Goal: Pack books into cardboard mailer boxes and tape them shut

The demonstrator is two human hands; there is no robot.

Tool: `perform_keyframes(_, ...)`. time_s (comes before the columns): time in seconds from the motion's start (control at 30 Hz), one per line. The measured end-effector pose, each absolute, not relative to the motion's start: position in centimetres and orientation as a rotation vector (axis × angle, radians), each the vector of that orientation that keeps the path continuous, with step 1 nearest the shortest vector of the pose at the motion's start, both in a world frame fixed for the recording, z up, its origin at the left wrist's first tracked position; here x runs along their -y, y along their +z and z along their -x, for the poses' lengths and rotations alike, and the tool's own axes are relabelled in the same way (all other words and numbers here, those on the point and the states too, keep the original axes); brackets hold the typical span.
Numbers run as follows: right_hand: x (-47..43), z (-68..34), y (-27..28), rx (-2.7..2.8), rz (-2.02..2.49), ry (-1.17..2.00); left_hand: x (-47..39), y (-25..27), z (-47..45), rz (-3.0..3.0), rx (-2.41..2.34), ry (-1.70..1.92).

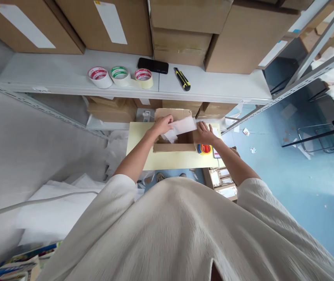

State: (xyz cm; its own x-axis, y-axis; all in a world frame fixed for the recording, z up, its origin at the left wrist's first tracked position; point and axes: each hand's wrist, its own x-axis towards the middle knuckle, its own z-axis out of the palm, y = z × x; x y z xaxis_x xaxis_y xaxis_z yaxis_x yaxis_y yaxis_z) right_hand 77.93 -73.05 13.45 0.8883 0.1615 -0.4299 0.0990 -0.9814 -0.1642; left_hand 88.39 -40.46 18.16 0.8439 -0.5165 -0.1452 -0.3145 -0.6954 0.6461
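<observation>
An open cardboard box (174, 147) stands on the pale yellow table, its far flap raised. My left hand (162, 125) is at its far left side, fingers closed on a white sheet of packing material (184, 125). That sheet slants across the opening, and its lower part hangs into the box. At the right side, my right hand (206, 133) grips the box's side flap, with the fingertips partly hidden. Just below that hand lies a roll of tape (204, 149) with a red and yellow core. What lies deeper in the box is mostly hidden.
Above the table (181, 160), a grey shelf (76, 74) carries tape rolls (121, 75), a black phone (153, 65), a yellow-black utility knife (182, 79) and large cartons (181, 45). A flat-screened device (216, 152) sits at the table's right edge. White packing sheets (58, 210) are piled at left.
</observation>
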Motion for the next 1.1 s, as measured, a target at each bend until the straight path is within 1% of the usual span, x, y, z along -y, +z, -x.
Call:
perform_keyframes(0.1,73.4,-77.7,13.2,0.152,2.871,0.623,39.9,17.1,-88.7,-2.488,0.648,-0.493)
perform_keyframes(0.2,73.3,-77.7,13.0,0.097,2.832,0.533,38.8,16.7,-88.2,-2.501,0.634,-0.4)
perform_keyframes(0.3,73.0,-77.3,13.1,0.051,2.803,0.39,37.1,16.7,-86.8,-2.492,0.524,-0.311)
perform_keyframes(0.4,72.2,-77.0,13.4,0.019,2.693,0.18,35.1,16.7,-84.8,-2.478,0.404,-0.422)
perform_keyframes(0.5,70.8,-76.9,13.8,-0.008,2.545,0.093,33.5,16.5,-82.9,-2.403,0.395,-0.536)
perform_keyframes(0.63,68.9,-77.3,14.1,-0.012,2.397,0.129,32.2,15.8,-81.5,-2.327,0.508,-0.713)
perform_keyframes(0.77,68.0,-77.5,13.8,0.005,2.358,0.276,31.7,14.9,-81.3,-2.406,0.541,-0.829)
perform_keyframes(0.93,68.1,-77.5,13.5,-0.084,2.268,0.361,32.1,14.2,-82.7,-2.446,0.454,-0.71)
perform_keyframes(1.1,68.6,-78.5,13.5,-0.145,2.261,0.289,33.6,14.1,-84.4,-2.605,0.353,-0.547)
